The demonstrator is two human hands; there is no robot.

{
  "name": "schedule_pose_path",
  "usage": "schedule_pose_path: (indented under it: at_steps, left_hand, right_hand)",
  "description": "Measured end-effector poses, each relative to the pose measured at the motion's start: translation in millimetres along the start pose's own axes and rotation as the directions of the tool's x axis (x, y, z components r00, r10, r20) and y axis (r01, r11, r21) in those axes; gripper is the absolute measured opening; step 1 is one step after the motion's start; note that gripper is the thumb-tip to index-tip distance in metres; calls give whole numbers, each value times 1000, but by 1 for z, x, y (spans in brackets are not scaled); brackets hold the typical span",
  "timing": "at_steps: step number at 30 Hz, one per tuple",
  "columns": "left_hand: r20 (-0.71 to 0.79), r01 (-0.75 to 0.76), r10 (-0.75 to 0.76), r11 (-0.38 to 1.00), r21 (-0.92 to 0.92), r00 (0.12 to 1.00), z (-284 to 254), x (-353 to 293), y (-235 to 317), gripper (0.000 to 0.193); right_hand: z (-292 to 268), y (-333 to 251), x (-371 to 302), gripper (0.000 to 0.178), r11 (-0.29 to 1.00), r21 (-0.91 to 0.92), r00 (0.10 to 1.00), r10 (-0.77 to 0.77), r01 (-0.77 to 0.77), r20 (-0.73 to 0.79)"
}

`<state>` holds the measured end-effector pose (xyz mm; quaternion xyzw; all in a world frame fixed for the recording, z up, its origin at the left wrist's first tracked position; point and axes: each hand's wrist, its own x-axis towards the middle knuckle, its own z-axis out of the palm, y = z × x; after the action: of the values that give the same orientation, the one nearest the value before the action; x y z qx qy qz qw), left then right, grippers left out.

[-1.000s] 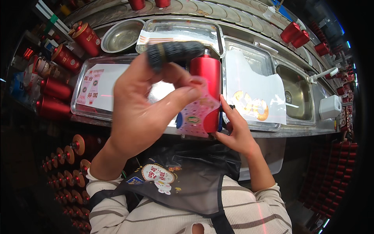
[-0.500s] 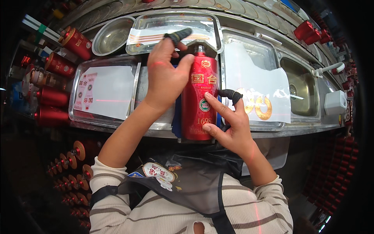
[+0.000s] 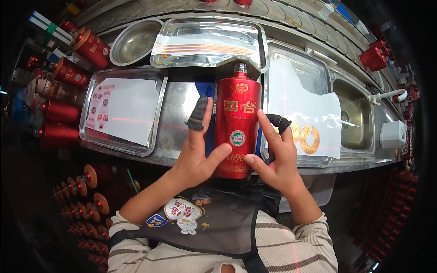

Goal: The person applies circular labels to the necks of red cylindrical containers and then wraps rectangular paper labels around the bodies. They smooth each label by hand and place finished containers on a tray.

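Note:
A red bottle (image 3: 237, 120) with gold characters, a round green-and-white emblem and a metallic neck lies on its back in front of me, its neck away from me. My left hand (image 3: 195, 157) is at the lower left side of the bottle, thumb on its front and index finger pointing up alongside. My right hand (image 3: 280, 166) grips the lower right side, with index fingertip and thumb pressed on the front. Black finger covers are on one finger of my left hand and on fingers of my right. Fingers behind the bottle are hidden.
Left, a metal tray (image 3: 160, 102) holds a printed label sheet (image 3: 127, 107). A tray (image 3: 261, 38) with gold-striped strips and a round metal bowl (image 3: 119, 50) stand behind. On the right are a white sheet (image 3: 325, 109) with gold rings, a sink (image 3: 364, 139) and a white container (image 3: 393, 134).
My left hand has come down from the bottle's neck to its lower left side. My right hand stays on the right side. The whole view has shifted slightly.

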<state>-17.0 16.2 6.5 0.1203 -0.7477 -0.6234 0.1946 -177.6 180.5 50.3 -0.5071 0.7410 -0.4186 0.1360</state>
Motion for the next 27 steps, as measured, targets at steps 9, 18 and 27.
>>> schedule_pose_path:
  at_steps: [9, 18, 27]
  left_hand:
    - [154, -256, 208, 861, 439, 966, -1, -3, 5, 78]
    - [183, -277, 214, 842, 463, 959, 0, 0, 7, 78]
    - [149, -236, 188, 858, 456, 971, -3, 2, 9, 82]
  right_hand:
    - [-3, -7, 13, 83, 983, -181, 993, -5, 26, 118]
    - [-4, -11, 21, 82, 983, -184, 991, 34, -10, 128]
    - [-2, -17, 22, 84, 978, -194, 985, 102, -73, 140]
